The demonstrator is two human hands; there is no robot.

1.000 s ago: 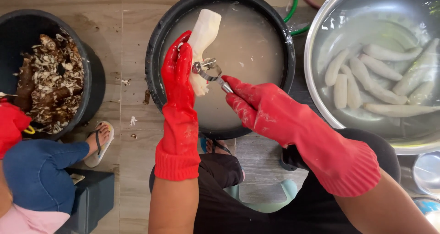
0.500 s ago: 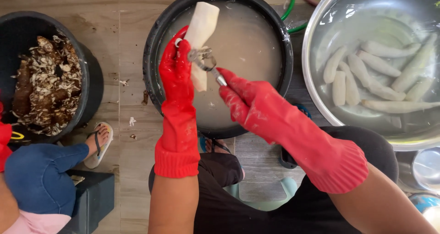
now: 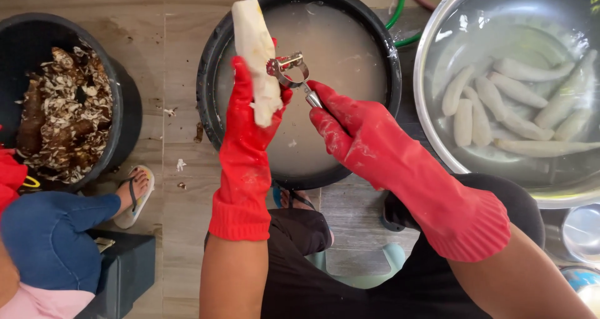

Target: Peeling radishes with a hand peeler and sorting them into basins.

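In the head view, the left hand [image 3: 247, 116], in a long red rubber glove, is wrapped firmly round the lower part of a pale peeled root [image 3: 257, 50], most likely cassava, holding it nearly upright so its top points toward twelve o'clock over the black tub [image 3: 209, 75] of cloudy water. The right hand [image 3: 350, 128], gloved the same way, is closed tight on the handle of a metal peeler [image 3: 289, 70], whose blade head sits at about two o'clock from the left fist, touching or just beside the root's right flank. To do this stroke well, I judge the blade should lie flat on the surface and run along the length of the root, away from the left thumb, with light pressure so only skin and blemishes come off; turning the root a little between strokes would keep the cut even. Wet gloves make it slippery, so the left grip should stay low and snug, and the work should stay above the tub so scraps drop into the water. At three o'clock a large steel basin [image 3: 431, 75] holds more white peeled roots under water. At nine o'clock a black bucket [image 3: 115, 116] is heaped with brown peelings, and below it, at seven o'clock, another person's knee in blue cloth [image 3: 53, 237] and a sandalled foot [image 3: 137, 191] show
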